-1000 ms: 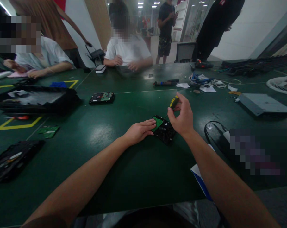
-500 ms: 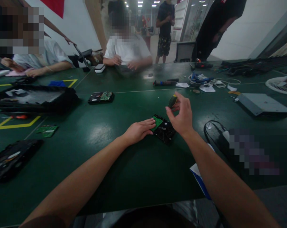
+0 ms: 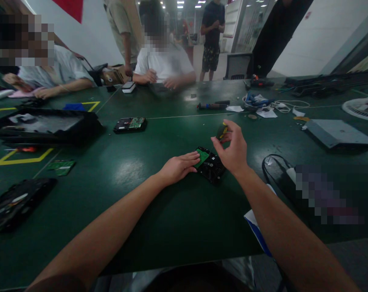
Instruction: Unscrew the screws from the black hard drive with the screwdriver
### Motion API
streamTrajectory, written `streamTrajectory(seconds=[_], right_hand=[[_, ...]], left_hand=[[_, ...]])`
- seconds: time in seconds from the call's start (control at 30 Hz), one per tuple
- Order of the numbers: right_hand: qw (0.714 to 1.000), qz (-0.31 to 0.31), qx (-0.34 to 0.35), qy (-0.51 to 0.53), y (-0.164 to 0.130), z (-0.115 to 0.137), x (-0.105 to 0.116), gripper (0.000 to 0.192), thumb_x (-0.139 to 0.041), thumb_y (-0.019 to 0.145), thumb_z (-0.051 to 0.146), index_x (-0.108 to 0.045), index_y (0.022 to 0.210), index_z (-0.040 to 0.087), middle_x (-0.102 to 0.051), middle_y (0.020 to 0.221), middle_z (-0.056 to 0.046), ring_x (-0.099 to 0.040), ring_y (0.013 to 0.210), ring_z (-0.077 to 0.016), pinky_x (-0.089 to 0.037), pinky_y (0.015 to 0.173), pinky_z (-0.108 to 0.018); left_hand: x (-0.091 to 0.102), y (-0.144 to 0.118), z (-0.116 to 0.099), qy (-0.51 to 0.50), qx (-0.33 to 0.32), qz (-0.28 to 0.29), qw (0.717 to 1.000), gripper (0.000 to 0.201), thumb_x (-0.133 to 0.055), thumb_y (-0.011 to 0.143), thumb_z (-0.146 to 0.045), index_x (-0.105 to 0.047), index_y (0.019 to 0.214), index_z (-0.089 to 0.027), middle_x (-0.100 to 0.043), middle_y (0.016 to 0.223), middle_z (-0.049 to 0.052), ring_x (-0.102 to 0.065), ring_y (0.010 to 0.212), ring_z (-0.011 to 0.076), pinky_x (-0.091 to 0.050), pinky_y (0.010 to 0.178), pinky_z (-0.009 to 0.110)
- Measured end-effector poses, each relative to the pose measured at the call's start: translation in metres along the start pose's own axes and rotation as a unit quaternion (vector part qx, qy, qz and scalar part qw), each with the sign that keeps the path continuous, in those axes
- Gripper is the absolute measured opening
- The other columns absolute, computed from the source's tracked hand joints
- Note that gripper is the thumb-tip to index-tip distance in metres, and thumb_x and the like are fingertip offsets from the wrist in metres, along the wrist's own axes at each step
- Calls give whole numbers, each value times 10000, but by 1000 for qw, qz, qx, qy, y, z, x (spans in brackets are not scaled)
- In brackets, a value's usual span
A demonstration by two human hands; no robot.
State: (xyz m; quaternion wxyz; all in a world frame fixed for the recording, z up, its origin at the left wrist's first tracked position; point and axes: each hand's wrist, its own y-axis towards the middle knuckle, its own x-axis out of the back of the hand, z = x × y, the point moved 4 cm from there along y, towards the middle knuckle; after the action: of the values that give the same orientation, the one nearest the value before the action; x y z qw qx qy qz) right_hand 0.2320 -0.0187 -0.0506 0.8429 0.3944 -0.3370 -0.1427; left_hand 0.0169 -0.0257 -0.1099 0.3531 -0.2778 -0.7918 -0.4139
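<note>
A black hard drive (image 3: pixel 212 167) lies on the green table (image 3: pixel 177 215) in front of me, with a small green circuit board (image 3: pixel 201 157) on its near left corner. My left hand (image 3: pixel 177 167) rests flat on the table, its fingertips pressing on the green board. My right hand (image 3: pixel 231 148) is over the drive's right side and grips a screwdriver with a yellow and black handle (image 3: pixel 222 130), held upright, its tip pointing down toward the drive.
Another hard drive (image 3: pixel 130 124) lies further back, a black open case (image 3: pixel 44 127) at left, a loose green board (image 3: pixel 61 166), a dark device (image 3: pixel 15 205) at near left. A grey box (image 3: pixel 336 134), cables (image 3: pixel 278 106) and a black strap (image 3: pixel 275 170) sit right. People sit and stand beyond the table's far edge.
My right hand has turned the screwdriver handle between its fingers and dropped a little. My left hand stays on the green board. A person at the far left has moved along behind the table.
</note>
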Motion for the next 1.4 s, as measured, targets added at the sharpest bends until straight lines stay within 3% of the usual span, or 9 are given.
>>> streamTrajectory(seconds=[0.3, 0.43, 0.6, 0.83, 1.2, 1.4], right_hand=[[999, 28, 23, 9, 1, 9, 2, 648, -575, 900, 250, -369, 1510, 319, -574, 1277, -100, -641, 946, -255, -621, 805, -483], [1000, 21, 18, 10, 1, 8, 1, 697, -585, 892, 245, -321, 1533, 310, -564, 1309, -108, -651, 909, -247, -624, 783, -472], [1000, 10, 13, 0, 0, 7, 2, 653, -602, 893, 269, -370, 1502, 319, -571, 1266, -101, -647, 907, -243, -622, 784, -472], [997, 42, 8, 58, -2, 7, -3, 717, -562, 887, 211, -277, 1541, 284, -511, 1436, -116, -697, 959, -229, -620, 861, -429], [999, 33, 3, 34, -1, 3, -3, 719, -617, 887, 260, -315, 1536, 313, -564, 1353, -100, -671, 944, -244, -630, 821, -452], [999, 37, 5, 38, -1, 4, -3, 694, -573, 913, 245, -296, 1547, 298, -519, 1455, -112, -687, 985, -241, -625, 847, -442]], left_hand=[[0, 0, -1, 1, 7, 0, 1000, 446, -602, 968, -323, -605, 1388, -171, -582, 1451, 138, -485, 1412, 254, -427, 1176, 485], [-1, 0, 0, 1, 6, 4, 1000, 454, -593, 973, -329, -597, 1397, -167, -584, 1450, 139, -476, 1419, 250, -418, 1183, 482], [0, 0, 1, -1, 1, -1, 1000, 448, -602, 968, -326, -602, 1392, -182, -580, 1454, 133, -479, 1416, 252, -422, 1179, 491], [0, 0, -2, -3, 7, -3, 1000, 440, -609, 964, -321, -615, 1377, -169, -588, 1442, 142, -488, 1408, 259, -433, 1170, 488], [0, 0, -1, -4, 5, -9, 1000, 447, -625, 955, -304, -609, 1386, -186, -579, 1452, 129, -490, 1406, 258, -431, 1171, 493], [0, 0, -1, 1, 6, -2, 1000, 444, -611, 963, -306, -610, 1384, -163, -586, 1445, 140, -486, 1410, 253, -427, 1179, 472]])
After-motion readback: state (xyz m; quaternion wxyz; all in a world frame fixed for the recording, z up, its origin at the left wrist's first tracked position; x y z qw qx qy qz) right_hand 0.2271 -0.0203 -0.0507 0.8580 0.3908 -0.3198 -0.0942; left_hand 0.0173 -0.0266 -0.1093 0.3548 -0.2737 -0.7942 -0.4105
